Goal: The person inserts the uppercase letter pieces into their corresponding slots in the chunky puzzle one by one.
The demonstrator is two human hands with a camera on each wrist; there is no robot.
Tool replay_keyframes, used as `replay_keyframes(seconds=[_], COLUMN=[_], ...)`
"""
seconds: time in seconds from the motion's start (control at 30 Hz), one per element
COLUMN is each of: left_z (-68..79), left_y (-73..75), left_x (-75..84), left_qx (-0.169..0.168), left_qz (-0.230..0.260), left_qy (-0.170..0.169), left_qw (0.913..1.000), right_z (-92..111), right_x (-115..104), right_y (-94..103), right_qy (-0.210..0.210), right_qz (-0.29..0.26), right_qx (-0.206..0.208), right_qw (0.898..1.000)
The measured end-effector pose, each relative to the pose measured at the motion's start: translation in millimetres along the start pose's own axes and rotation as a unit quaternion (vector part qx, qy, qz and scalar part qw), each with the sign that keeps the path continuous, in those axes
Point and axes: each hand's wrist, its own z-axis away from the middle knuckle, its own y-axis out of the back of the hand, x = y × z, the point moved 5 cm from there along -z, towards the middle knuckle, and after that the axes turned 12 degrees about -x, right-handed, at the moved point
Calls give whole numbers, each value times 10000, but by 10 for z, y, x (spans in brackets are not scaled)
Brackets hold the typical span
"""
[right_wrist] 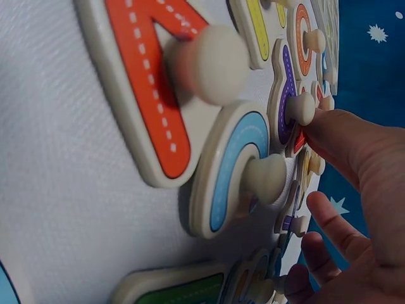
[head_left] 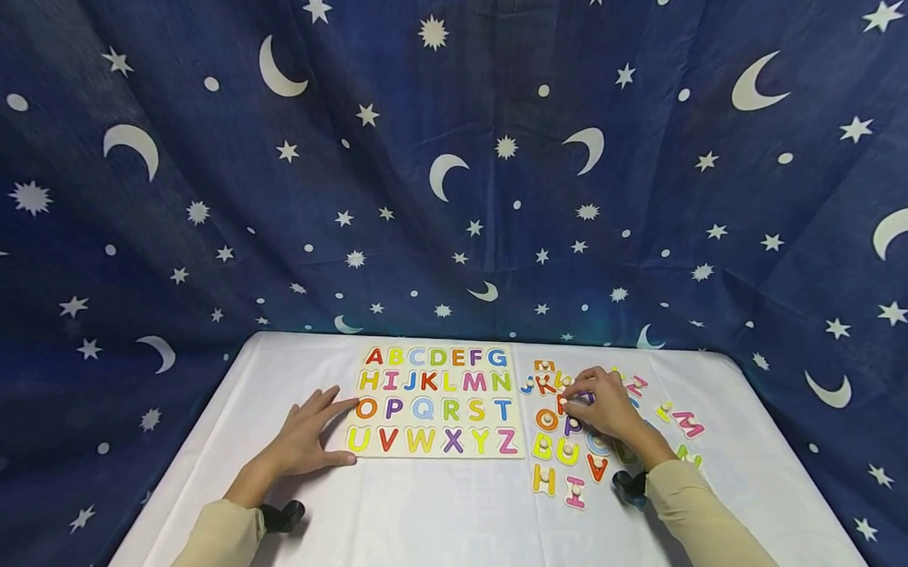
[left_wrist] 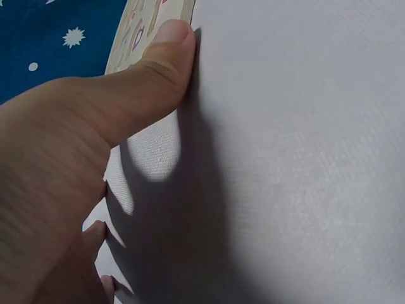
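Note:
My left hand (head_left: pixel 306 437) rests beside the wooden alphabet board (head_left: pixel 437 425), fingers spread, index fingertip and thumb at its left edge. In the left wrist view the thumb (left_wrist: pixel 155 69) lies against the side of the board (left_wrist: pixel 182 9). Over the loose letters, my right hand (head_left: pixel 603 405) pinches the knob of a red letter piece (head_left: pixel 562 401) between thumb and index finger. The right wrist view shows this red piece (right_wrist: pixel 300 143) mostly hidden behind a purple P piece (right_wrist: pixel 283 104). The other fingers of the right hand stay loosely bent.
Several knobbed letters lie right of the board, among them an orange O (head_left: pixel 546 419), a yellow H (head_left: pixel 543 480), a pink I (head_left: pixel 575 493), a red A (head_left: pixel 596 468) and a pink M (head_left: pixel 689 424). A starry blue curtain (head_left: pixel 456 233) hangs behind the white-covered table (head_left: pixel 445 525).

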Motion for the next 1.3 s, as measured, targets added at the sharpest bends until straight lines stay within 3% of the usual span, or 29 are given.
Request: replay_keyframes(seconds=[0.47, 0.73, 0.97, 1.3], left_z=[-19, -33, -7, 4], left_y=[-19, -46, -19, -43], left_x=[-38, -62, -70, -60], left_qx=[0, 34, 151, 71], left_qz=[168, 237, 282, 231], left_qy=[12, 48, -20, -11], left_qw=[9999, 9997, 9995, 9997], right_z=[5, -9, -105, -429], right_x=[13, -74, -334, -810], right_y=[1, 95, 254, 88], right_qy=[-258, 41, 501, 477], right_qz=[-125, -78, -395, -804], right_qx=[-95, 92, 520, 402], right_qw=[9995, 9999, 9966, 9948])
